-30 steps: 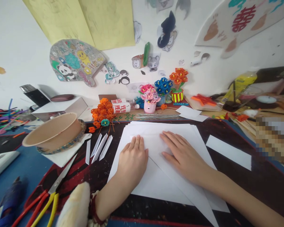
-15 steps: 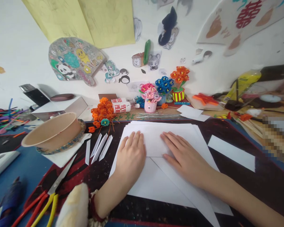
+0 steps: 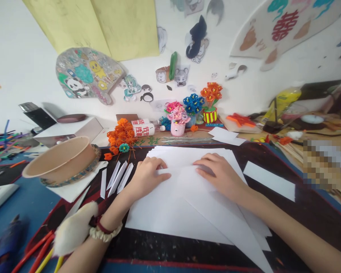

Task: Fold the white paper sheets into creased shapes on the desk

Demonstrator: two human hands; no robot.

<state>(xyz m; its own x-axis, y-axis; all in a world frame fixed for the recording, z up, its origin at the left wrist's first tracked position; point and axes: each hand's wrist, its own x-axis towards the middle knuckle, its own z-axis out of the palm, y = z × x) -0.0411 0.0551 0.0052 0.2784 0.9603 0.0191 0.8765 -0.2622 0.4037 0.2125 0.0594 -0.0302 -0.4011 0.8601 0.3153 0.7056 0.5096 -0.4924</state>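
Note:
A white sheet of paper (image 3: 180, 180) lies on a stack of white paper (image 3: 156, 223), with its upper edge between my hands. My left hand (image 3: 149, 174) is at its left side, with thumb and bent fingers around the edge. From the right, my right hand (image 3: 217, 172) takes the edge between thumb and forefinger. A long pointed piece of paper (image 3: 233, 227) slants toward me below the right hand. Left of the stack are several narrow folded paper strips (image 3: 118, 180). A cream fluffy thing (image 3: 75, 227) hangs at my left wrist, beside a scrunchie (image 3: 106, 233).
Partly covered scissors (image 3: 78, 203) and a round tan bowl (image 3: 57, 159) are at left. A loose white paper strip (image 3: 269, 180) lies right of the stack. Behind stand orange craft flowers (image 3: 121, 136), a pink flower pot (image 3: 178, 127) and thin wires (image 3: 184, 140).
Both hands were flat on a folded paper band. Now their fingers are bent around the paper's edge, and the fold's near edge has lifted. The view has shifted slightly.

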